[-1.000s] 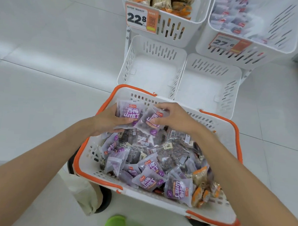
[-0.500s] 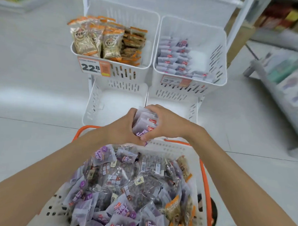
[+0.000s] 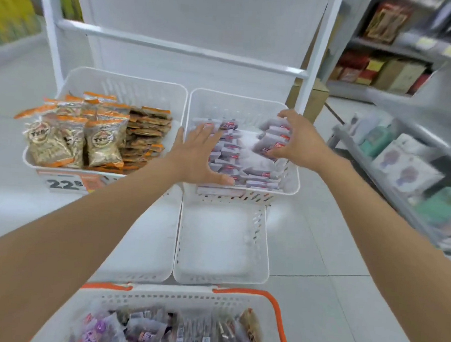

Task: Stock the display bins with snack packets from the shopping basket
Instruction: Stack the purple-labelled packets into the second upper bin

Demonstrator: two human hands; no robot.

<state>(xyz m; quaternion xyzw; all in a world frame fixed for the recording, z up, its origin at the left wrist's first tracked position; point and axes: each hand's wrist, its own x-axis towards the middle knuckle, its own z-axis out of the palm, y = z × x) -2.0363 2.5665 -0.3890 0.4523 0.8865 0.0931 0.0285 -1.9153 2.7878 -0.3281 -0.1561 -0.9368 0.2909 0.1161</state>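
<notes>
A stack of pale packets [image 3: 273,139] stands at the right side of the upper right bin [image 3: 237,106], with the right hand [image 3: 300,141] curled round it. The left hand [image 3: 199,155] lies flat, fingers spread, on the row of packets [image 3: 229,155] along that bin's left side. The shopping basket [image 3: 177,294], holding more packets, stands nearest the person.
</notes>
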